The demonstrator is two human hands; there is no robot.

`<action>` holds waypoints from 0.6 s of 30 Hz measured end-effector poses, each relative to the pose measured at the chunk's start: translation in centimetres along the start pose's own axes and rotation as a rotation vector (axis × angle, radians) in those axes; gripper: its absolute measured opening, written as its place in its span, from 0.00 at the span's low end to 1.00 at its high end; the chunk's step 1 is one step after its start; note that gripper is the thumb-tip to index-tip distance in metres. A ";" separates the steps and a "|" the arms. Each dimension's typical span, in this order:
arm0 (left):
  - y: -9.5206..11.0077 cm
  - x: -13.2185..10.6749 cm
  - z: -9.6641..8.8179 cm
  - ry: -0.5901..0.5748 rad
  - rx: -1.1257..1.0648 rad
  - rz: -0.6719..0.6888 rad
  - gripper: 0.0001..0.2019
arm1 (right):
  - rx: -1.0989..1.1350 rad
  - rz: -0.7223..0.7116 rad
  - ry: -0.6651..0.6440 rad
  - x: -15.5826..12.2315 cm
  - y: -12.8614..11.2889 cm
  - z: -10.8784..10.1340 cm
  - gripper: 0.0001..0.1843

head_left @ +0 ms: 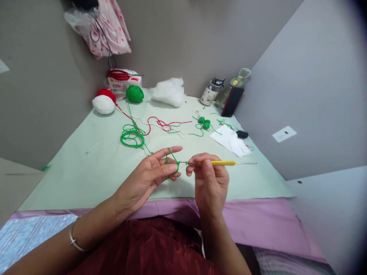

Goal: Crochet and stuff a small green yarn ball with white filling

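My left hand [157, 168] pinches a small piece of green yarn [177, 165] between thumb and fingers, and a strand loops over its raised index finger. In my right hand [209, 172] is a crochet hook with a yellow handle [223, 163], held like a pencil. Its thin metal tip points left and meets the green yarn at my left fingertips. From the left hand the strand runs back to a loose green coil [132, 136] on the table, which leads up toward a green yarn ball [134, 94].
White [103, 104] and red yarn balls [106, 94] sit back left, near red-handled scissors [119, 75]. White stuffing [168, 92] lies at the back. Small green crocheted pieces [205, 123], white paper [231, 140], a pen cup [210, 93], a bottle [226, 95] and a phone [233, 102] are to the right.
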State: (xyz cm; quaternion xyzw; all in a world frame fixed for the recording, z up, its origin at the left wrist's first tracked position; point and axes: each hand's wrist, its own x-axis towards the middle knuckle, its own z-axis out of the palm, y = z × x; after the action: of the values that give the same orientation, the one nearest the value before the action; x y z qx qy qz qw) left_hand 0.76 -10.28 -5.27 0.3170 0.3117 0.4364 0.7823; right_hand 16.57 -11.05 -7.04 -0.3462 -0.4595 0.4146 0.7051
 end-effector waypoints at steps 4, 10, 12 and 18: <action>0.2 0.0 -0.2 -0.006 -0.054 -0.025 0.26 | -0.039 -0.006 0.006 -0.1 0.0 -0.3 0.10; 0.2 0.1 -0.2 -0.024 -0.080 -0.005 0.20 | 0.024 0.025 -0.021 -0.1 -0.3 -0.2 0.10; -0.1 0.2 0.1 -0.016 -0.035 0.030 0.19 | 0.030 0.013 -0.067 -0.2 -0.2 0.0 0.10; -0.7 0.3 0.4 0.039 0.082 0.090 0.20 | -0.121 -0.104 -0.066 -0.7 0.6 0.5 0.09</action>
State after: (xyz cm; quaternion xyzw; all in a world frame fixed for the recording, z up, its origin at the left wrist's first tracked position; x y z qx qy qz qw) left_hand 1.57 -10.44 -5.61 0.3540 0.3299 0.4643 0.7418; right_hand 15.84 -11.36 -7.61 -0.3500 -0.5241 0.3599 0.6879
